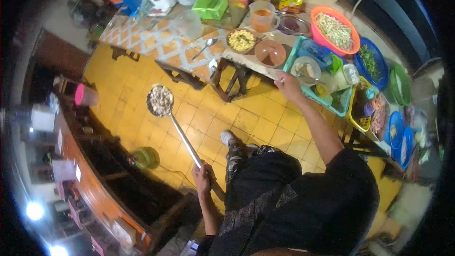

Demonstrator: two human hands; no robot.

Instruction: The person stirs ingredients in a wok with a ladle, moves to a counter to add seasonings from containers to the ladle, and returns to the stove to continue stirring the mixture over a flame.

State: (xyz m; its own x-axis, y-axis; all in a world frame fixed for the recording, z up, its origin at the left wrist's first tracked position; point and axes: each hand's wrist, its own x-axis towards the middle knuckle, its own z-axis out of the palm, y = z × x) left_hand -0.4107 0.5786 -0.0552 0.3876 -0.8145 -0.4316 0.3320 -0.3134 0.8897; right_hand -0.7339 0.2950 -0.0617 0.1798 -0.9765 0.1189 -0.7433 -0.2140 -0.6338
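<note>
Here's the left hand (203,177), fingers wrapped firmly around the long handle of a metal ladle (184,135), with no gap in that grip! Part of the handle runs on past the fist, and out at the far end sits the scoop, heaped with pale and brownish pieces (162,98). What they are, at this size, is anyone's guess.

The ladle is off the surface (251,65) altogether, hanging over the yellow-tiled floor (204,114), out beyond the front edge of the neighbouring lattice-patterned surface (177,47). The step in hand looks like a carry, a loaded scoop held in mid-air, and the next move calls for a steady wrist and a level scoop, because a heap like that could easily spill.

Over to the right hand (287,86)! It's at the front edge of the surface, by the near left corner of the teal tray (327,104), fingers curled. Is that grip closed on anything? Can't tell from here, nor whether it touches the edge. Just beside it, the brown bowl (272,47); inside the tray, a translucent bowl (307,59).
</note>
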